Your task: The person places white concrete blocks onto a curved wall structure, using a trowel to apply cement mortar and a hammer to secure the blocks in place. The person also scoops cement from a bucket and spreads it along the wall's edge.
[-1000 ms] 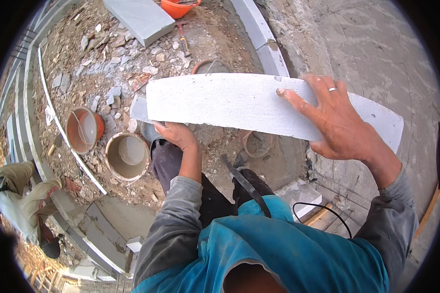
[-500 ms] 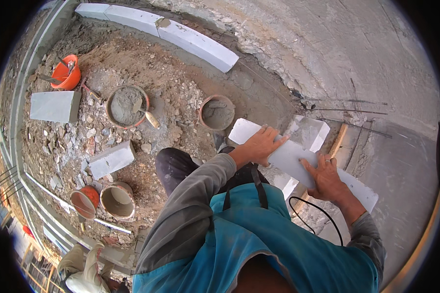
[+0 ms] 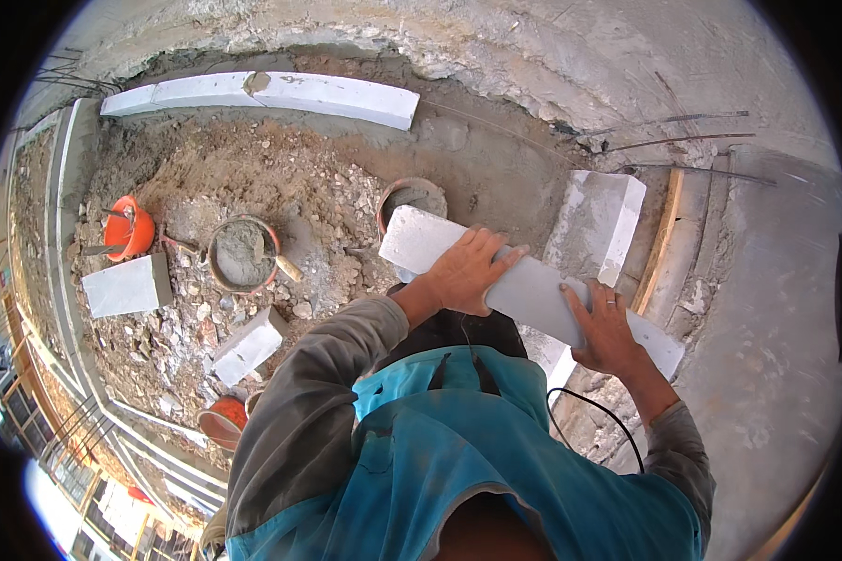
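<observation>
I hold a long white building block (image 3: 526,283) with both hands, tilted down to the right. My left hand (image 3: 471,272) lies over its upper left part, fingers spread across the top face. My right hand (image 3: 606,329), with a ring on one finger, grips the lower right part. Just beyond the held block, another white block (image 3: 597,224) sits in place beside a wooden strip (image 3: 658,239) near the concrete wall.
A row of white blocks (image 3: 271,93) runs along the far edge. On the rubble ground lie two loose blocks (image 3: 126,285) (image 3: 250,345), a mortar-filled bucket (image 3: 242,253) with a trowel, an orange bucket (image 3: 127,229), another bucket (image 3: 412,197) and buckets (image 3: 221,425) near my left elbow.
The view has swung round, so the ground and buckets appear shifted. The block has come in closer to the set block by the wall; both hands still hold it.
</observation>
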`<state>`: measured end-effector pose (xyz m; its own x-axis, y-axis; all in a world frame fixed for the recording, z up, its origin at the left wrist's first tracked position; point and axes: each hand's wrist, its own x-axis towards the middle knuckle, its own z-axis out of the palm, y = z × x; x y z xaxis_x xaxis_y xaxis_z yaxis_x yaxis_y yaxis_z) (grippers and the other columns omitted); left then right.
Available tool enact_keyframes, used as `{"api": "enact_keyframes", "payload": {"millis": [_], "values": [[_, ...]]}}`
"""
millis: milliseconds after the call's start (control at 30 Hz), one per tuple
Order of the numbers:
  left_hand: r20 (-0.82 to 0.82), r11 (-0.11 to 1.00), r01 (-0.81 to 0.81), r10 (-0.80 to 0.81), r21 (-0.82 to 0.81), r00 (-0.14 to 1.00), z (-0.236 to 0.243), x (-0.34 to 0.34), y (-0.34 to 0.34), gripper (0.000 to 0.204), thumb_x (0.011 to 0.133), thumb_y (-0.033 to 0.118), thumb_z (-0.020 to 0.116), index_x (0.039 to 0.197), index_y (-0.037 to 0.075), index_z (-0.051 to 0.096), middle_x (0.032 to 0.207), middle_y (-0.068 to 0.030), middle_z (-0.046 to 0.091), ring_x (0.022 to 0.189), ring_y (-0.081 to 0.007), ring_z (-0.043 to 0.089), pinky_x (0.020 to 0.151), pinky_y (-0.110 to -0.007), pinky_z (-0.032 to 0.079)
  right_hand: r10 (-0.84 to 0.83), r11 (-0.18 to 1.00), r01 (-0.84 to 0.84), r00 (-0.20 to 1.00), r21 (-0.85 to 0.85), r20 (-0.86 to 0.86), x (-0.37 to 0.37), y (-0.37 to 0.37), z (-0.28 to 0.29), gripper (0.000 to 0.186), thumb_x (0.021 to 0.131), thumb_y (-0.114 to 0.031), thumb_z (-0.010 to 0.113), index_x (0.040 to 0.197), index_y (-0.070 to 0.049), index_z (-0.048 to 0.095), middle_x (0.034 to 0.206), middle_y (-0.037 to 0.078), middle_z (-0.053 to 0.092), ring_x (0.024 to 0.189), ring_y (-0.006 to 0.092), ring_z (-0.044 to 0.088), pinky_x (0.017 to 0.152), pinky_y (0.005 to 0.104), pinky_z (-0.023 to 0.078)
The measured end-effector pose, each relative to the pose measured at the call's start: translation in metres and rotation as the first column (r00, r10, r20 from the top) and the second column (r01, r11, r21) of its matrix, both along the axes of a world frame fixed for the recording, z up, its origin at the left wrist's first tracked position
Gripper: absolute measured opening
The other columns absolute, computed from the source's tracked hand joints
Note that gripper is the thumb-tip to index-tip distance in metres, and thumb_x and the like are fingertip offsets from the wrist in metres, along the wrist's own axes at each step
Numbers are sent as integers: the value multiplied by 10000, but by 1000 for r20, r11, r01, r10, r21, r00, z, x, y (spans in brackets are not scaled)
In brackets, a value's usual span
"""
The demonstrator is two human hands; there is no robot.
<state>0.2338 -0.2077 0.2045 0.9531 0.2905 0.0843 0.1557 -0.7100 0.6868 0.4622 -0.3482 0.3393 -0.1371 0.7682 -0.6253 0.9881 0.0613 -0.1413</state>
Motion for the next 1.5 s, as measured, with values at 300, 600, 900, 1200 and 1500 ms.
{"api": "enact_keyframes", "payload": {"millis": [300, 600, 900, 1200, 1500], "values": [[-176, 983, -3, 36, 185, 984, -60, 45, 105, 1129, 474, 423, 863, 1446, 99, 389, 1242, -197, 462, 1163, -381, 448, 1039, -506, 338, 15, 992, 4, 989, 128, -149, 62, 81, -131, 1082, 619, -238, 844, 1509, -147, 235, 1344, 258, 328, 1243, 421, 361, 1002, 528, 290], [-248, 968, -56, 119, 245, 961, -217, 135, 184, 1101, 474, 368, 875, 1433, 100, 405, 1234, -183, 459, 1184, -375, 443, 1061, -515, 327, 66, 984, -30, 977, 175, -201, 165, 174, -319, 1053, 625, -225, 842, 1499, -180, 255, 1346, 233, 333, 1258, 408, 351, 998, 544, 293], [-182, 961, -92, 142, 262, 973, -369, 215, 249, 1037, 503, 293, 859, 1423, 109, 416, 1241, -178, 453, 1198, -373, 435, 1067, -507, 318, 2, 985, 25, 988, 170, -157, 235, 239, -455, 1060, 616, -189, 852, 1496, -210, 260, 1372, 209, 319, 1269, 383, 348, 1015, 522, 293], [-298, 970, -59, 130, 237, 946, -437, 233, 274, 1016, 526, 294, 851, 1432, 146, 414, 1251, -171, 452, 1197, -375, 438, 1089, -507, 303, -29, 994, 47, 984, 100, -176, 252, 265, -523, 1074, 643, -174, 857, 1507, -235, 223, 1389, 205, 301, 1273, 399, 344, 1027, 541, 292], [-365, 977, -80, 149, 198, 919, -463, 220, 280, 1021, 529, 268, 852, 1443, 186, 404, 1258, -163, 452, 1195, -368, 443, 1095, -509, 314, -7, 995, 26, 981, 92, -196, 244, 278, -558, 1072, 643, -163, 854, 1504, -262, 222, 1395, 204, 301, 1273, 398, 350, 1022, 534, 308]]}}
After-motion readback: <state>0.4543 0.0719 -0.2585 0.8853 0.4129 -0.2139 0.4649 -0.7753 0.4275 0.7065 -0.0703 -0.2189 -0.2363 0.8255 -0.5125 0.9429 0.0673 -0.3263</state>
